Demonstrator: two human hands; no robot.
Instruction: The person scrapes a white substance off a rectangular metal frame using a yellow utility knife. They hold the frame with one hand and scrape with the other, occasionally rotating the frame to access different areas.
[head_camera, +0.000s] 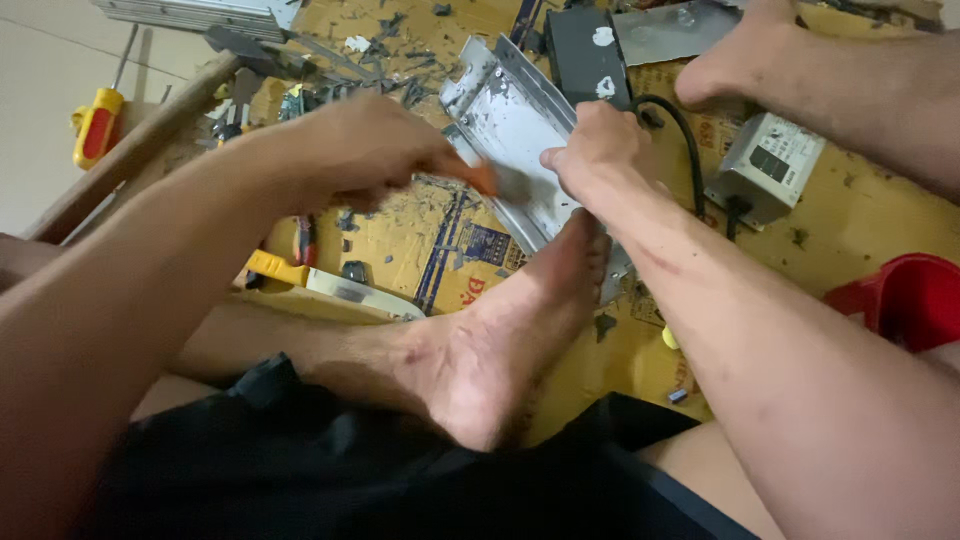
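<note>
Head view, looking down at a person seated on the floor. The left hand (355, 150) is closed in a fist around a tool with an orange handle (482, 178); its working end is blurred, so the kind of tool cannot be told, but it meets the long grey sheet-metal channel (510, 120) lying on flattened yellow printed cardboard (400, 250). The right hand (600, 150) presses down on the channel's near portion, fingers curled over its edge, apparently to keep it from shifting under the tool. The person's bare foot (500, 340) rests on the channel's nearest end, likely serving as a second clamp. The other bare foot (730, 70) lies at upper right, near a small grey metal box (765, 165) joined to a black cable (680, 130). A black rectangular box (585, 55) sits just beyond the channel. Dark fragments (400, 90) litter the cardboard near the left hand. Off to the left lie a yellow-and-red-handled screwdriver (97, 125) and a wooden bar (130, 150); a yellow-handled knife (320, 282) lies below the left forearm. A red plastic container (910, 300) stands at the right edge.
</note>
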